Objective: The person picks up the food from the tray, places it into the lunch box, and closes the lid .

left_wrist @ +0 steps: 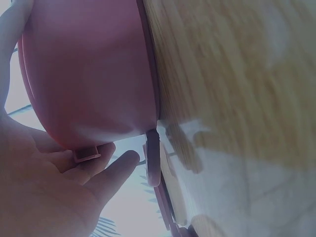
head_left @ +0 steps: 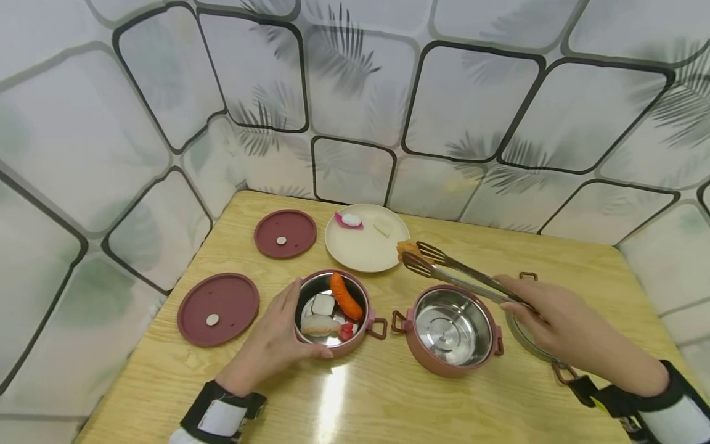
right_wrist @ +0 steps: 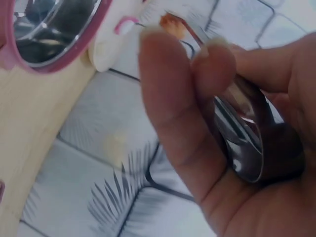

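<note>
My right hand [head_left: 546, 314] grips metal tongs [head_left: 468, 285] with slotted ends. Between the tong ends is an orange-brown fried-looking food piece [head_left: 408, 248], raised beside the cream plate [head_left: 355, 254]. In the right wrist view, fingers curl round the tongs' bent end [right_wrist: 247, 168]. My left hand [head_left: 272, 336] holds the side of a pink pot [head_left: 338, 350], thumb on the near side and fingers round the far left. Inside that pot lie an orange sausage-shaped piece [head_left: 345, 297], a white square piece [head_left: 323, 304], a pale oblong piece [head_left: 320, 325] and a red piece [head_left: 346, 332].
A second pink pot [head_left: 449, 364], with nothing inside, stands right of the first. Two maroon lids [head_left: 285, 228] with pale knobs lie at the left. The plate bears a pink-and-white piece [head_left: 349, 221] and a pale slice [head_left: 383, 229]. Another round item [head_left: 524, 339] lies under my right hand.
</note>
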A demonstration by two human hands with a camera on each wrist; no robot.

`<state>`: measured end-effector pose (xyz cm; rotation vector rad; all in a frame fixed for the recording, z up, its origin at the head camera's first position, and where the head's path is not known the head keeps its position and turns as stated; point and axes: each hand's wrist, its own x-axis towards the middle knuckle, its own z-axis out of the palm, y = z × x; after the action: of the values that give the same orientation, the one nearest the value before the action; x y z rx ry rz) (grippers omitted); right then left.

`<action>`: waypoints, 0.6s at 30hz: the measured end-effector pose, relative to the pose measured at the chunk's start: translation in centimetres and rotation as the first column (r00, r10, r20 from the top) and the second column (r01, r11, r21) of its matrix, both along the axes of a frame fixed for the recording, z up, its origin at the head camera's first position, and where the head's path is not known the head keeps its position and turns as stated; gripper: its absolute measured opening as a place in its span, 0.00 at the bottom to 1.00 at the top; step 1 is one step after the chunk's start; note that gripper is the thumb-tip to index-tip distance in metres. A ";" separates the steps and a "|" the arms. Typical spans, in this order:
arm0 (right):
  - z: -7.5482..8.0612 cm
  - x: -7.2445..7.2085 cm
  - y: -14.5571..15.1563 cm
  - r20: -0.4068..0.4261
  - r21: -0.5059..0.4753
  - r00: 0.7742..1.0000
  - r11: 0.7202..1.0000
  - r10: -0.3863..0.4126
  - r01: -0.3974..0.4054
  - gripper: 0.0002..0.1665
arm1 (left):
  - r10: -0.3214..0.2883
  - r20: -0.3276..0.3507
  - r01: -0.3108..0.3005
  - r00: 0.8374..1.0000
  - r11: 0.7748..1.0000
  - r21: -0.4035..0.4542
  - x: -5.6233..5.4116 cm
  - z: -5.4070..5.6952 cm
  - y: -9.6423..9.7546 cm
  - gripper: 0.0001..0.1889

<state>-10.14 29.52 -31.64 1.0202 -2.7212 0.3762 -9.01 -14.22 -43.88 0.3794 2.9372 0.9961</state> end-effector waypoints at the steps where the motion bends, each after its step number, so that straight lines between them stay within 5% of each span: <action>1: 0.2 0.6 0.5 0.021 0.014 1.000 1.000 -0.018 0.018 0.25 | 0.001 0.002 -0.001 1.000 1.000 0.001 0.0 0.0 0.0 0.74; 5: 0.8 2.9 2.4 0.128 0.050 0.988 0.995 -0.091 0.085 0.25 | 0.001 0.001 -0.001 1.000 1.000 -0.001 -0.1 0.1 0.0 0.75; 9: 0.7 4.6 4.2 0.276 0.106 0.947 0.985 -0.162 0.138 0.24 | -0.005 -0.001 0.005 1.000 1.000 0.005 -0.3 0.3 0.0 0.75; 16: -0.7 5.8 5.5 0.361 0.164 0.926 0.985 -0.111 0.055 0.20 | -0.007 0.009 0.007 1.000 1.000 0.011 -0.2 0.2 0.1 0.75; 18: -1.1 5.8 5.3 0.421 0.173 0.900 0.984 -0.112 0.041 0.21 | -0.006 0.010 0.006 1.000 1.000 0.010 -0.1 0.2 0.1 0.75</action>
<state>-4.38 34.79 -32.76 0.9580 -3.2246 0.4167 -9.11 -14.13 -43.73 0.3826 2.9214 1.0099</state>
